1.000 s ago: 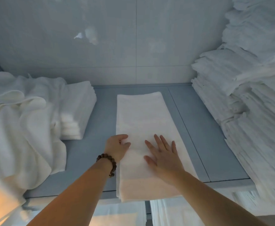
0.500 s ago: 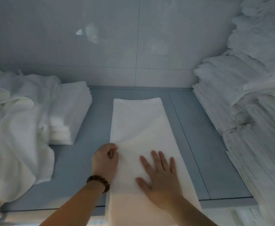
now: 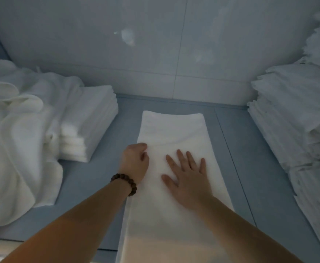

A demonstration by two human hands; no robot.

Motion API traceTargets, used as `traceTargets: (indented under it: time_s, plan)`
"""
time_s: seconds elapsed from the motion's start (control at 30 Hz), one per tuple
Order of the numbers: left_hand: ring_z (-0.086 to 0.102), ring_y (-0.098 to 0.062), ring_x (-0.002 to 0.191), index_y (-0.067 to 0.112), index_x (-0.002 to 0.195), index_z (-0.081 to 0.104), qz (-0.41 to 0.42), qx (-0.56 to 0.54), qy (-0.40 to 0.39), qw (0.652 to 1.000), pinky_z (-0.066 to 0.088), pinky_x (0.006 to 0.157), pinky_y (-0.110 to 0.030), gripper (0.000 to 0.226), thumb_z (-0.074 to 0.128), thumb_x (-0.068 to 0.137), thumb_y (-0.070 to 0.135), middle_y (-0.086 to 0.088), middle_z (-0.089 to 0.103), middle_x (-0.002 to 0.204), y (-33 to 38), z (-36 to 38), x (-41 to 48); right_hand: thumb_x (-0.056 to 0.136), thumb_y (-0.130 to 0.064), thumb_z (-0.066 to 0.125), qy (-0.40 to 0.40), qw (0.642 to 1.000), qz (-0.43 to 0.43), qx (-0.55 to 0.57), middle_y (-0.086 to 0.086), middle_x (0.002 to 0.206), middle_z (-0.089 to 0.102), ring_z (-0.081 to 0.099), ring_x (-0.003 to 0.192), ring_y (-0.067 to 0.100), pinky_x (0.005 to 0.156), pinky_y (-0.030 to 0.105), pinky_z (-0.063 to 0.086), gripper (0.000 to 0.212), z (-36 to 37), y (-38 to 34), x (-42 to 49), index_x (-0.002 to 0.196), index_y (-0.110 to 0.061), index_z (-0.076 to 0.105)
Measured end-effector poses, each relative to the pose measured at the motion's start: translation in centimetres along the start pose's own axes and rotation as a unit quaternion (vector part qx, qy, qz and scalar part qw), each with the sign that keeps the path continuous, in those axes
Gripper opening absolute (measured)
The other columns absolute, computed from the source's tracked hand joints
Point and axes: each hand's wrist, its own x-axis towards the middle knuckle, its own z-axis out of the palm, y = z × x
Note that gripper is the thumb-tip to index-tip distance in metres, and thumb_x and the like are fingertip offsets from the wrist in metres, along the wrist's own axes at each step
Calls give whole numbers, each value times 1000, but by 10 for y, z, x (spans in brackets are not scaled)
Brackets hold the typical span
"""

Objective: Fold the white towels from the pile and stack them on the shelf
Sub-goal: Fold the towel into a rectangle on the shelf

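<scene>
Long white terry towel (image 3: 172,130), folded into a narrow strip, lies lengthwise mid-way on the grey-blue shelf (image 3: 98,186); its far end is near the pale tiled wall (image 3: 155,44) and its near end runs past the shelf's front edge.

Right hand (image 3: 188,179): flat on the strip, grip apart, fingers spread, pressing it down. Left hand (image 3: 135,162), brown bead bracelet (image 3: 125,184) on the wrist: at the strip's left edge, fingers curled in. Cannot tell if cloth is actually pinched.

Left of the strip: short neat stack of folded white towels (image 3: 92,118). Further left, touching that stack: loose rumpled pile of white towels (image 3: 13,139), unfolded. Right of the strip, apart from it: tall stacks of folded white linen (image 3: 298,120).

Progress, as a judgement: mid-task. Lengthwise fold done on this towel. Cross folds and placing it on a stack remain, and the big pile is left to work through.
</scene>
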Motion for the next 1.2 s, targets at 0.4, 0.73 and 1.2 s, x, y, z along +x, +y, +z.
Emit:
traceTargets:
  time_s: [0.4, 0.73, 1.2]
  plan:
    - [-6, -21, 145, 18, 150, 6, 91, 267, -148, 948, -4, 116, -36, 57, 16, 98, 40, -1, -2, 159, 19, 52, 22, 100, -41, 15, 10, 999, -43, -6, -8, 159, -1, -6, 146, 12, 117, 49, -6, 51, -6, 29, 64, 150, -32, 4]
    - [-8, -24, 145, 17, 150, 2, 93, 307, -156, 934, -5, 117, -41, 58, 14, 98, 39, -6, -4, 159, 23, 63, 65, 101, -40, 15, 5, 999, -47, -25, -5, 160, -3, -6, 146, 13, 118, 45, -4, 51, -15, 50, 110, 150, -28, 4]
    - [-9, -27, 144, 34, 148, -1, 14, 306, -119, 944, -1, 116, -45, 73, 11, 85, 69, -12, -11, 157, -10, 73, 134, 91, -65, 9, 14, 997, 67, -18, 1, 160, -4, -4, 147, 20, 117, 48, -3, 65, -6, 78, 170, 149, -36, 1]
